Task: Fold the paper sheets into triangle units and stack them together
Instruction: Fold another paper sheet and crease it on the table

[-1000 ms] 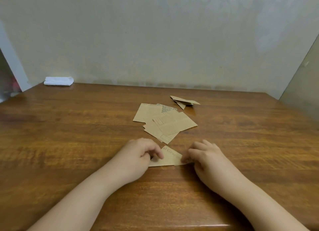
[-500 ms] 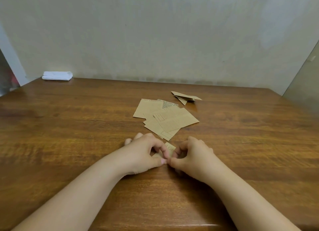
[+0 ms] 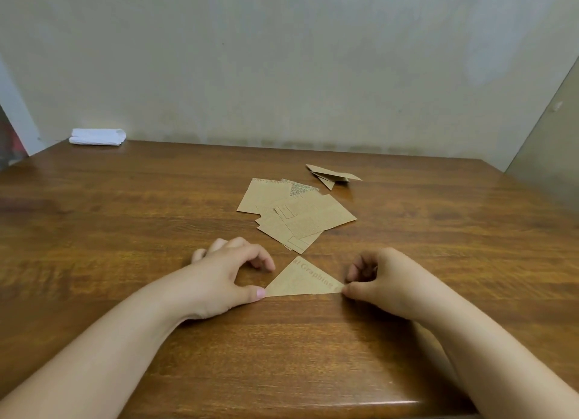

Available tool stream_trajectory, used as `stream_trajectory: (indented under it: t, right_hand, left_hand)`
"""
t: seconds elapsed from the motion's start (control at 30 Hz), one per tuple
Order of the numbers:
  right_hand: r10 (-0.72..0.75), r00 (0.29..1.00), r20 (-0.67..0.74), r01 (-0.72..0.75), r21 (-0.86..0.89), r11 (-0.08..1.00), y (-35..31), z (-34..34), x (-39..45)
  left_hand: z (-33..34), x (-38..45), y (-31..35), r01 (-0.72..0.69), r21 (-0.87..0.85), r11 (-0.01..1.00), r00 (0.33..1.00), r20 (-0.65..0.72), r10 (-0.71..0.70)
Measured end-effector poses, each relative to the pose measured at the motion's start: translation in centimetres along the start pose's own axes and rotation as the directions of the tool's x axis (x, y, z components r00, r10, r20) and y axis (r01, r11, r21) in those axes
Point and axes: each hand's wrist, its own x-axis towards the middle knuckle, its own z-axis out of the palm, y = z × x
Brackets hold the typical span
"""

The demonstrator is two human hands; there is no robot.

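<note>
A tan printed paper folded into a triangle (image 3: 302, 281) lies flat on the wooden table (image 3: 125, 230), apex pointing away from me. My left hand (image 3: 225, 274) rests on the table with its thumb tip touching the triangle's left corner and its fingers loosely curled. The thumb of my right hand (image 3: 385, 281) presses on the right corner, its fingers curled above the paper. Several flat unfolded tan sheets (image 3: 297, 215) lie in a loose pile just beyond. Further back right sit a few folded triangle units (image 3: 332, 175), stacked together.
A folded white cloth (image 3: 97, 136) lies at the table's far left corner against the wall. The table's rounded front edge (image 3: 313, 406) runs just below my forearms. Bare wood spreads to the left and right of the papers.
Both hands were pinched together over the paper at the middle. They have slid apart along its near edge to the two corners, and the folded triangle now shows between them.
</note>
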Motion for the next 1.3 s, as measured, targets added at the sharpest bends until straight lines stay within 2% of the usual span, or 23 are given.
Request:
stream_trajectory:
  t: [0.13,0.2,0.27,0.47,0.53,0.57,0.67,0.73,0.83,0.93,1.0,1.07,1.13,1.23,1.3]
  right_hand:
    - [-0.056,0.995,-0.077,0.048,-0.109,0.993,-1.3,1.3,-0.1]
    - [-0.064,0.995,-0.077,0.050,-0.170,0.984,-1.8,1.7,0.0]
    - [-0.048,0.998,-0.045,0.041,-0.137,0.990,-2.1,1.7,0.2]
    - [-0.110,0.992,-0.062,0.114,0.067,0.991,-0.9,0.9,0.1]
    - [-0.117,0.987,-0.111,0.141,0.246,0.959,-0.1,-0.1,0.4]
    - [-0.105,0.978,-0.179,0.164,0.355,0.920,0.4,-0.8,0.8]
    - [0.020,0.925,-0.379,0.234,0.612,0.755,1.2,-3.2,3.7]
    - [0.099,0.892,-0.441,0.264,0.686,0.678,0.9,-4.5,6.7]
    - [0.152,0.873,-0.464,0.251,0.693,0.676,0.3,-5.8,11.8]
    - [0.199,0.859,-0.472,0.203,0.670,0.714,0.2,-6.8,16.4]
    - [0.221,0.853,-0.474,0.131,0.602,0.787,0.5,-7.2,19.0]
    - [0.182,0.876,-0.447,0.036,0.437,0.899,0.6,-7.2,21.1]
    - [0.099,0.925,-0.367,-0.031,0.188,0.982,0.7,-6.7,22.6]
    - [-0.029,0.938,-0.344,-0.034,-0.176,0.984,1.3,-5.3,24.1]
    - [-0.082,0.920,-0.383,-0.027,-0.272,0.962,2.0,-4.6,24.3]
  left_hand:
    - [0.3,-0.1,0.3,0.007,0.024,1.000,1.000,-0.025,-0.006]
    - [0.4,-0.3,0.5,0.031,0.023,0.999,0.999,-0.038,-0.030]
    - [0.6,-0.4,0.4,0.048,0.023,0.999,0.997,-0.064,-0.047]
    - [0.0,0.1,0.9,0.005,0.087,0.996,0.997,-0.071,0.002]
    - [-0.7,0.8,0.9,-0.003,0.090,0.996,0.996,-0.089,0.011]
    - [-1.1,1.3,1.0,-0.009,0.064,0.998,0.993,-0.117,0.017]
    - [-1.6,3.9,1.6,-0.050,-0.087,0.995,0.962,-0.274,0.024]
    - [-1.3,6.2,2.5,-0.060,-0.137,0.989,0.918,-0.398,0.001]
    - [-0.2,8.6,3.1,-0.115,-0.155,0.981,0.828,-0.561,0.008]
    - [0.8,9.0,2.0,-0.180,-0.056,0.982,0.796,-0.595,0.112]
    - [1.0,8.9,1.0,-0.216,-0.021,0.976,0.795,-0.584,0.164]
    - [1.0,9.0,0.6,-0.247,-0.011,0.969,0.779,-0.598,0.191]
    - [1.1,9.3,0.7,-0.262,0.006,0.965,0.765,-0.608,0.212]
    - [1.5,9.6,0.9,-0.280,0.014,0.960,0.776,-0.586,0.234]
    - [1.8,9.7,0.8,-0.286,0.011,0.958,0.781,-0.576,0.240]
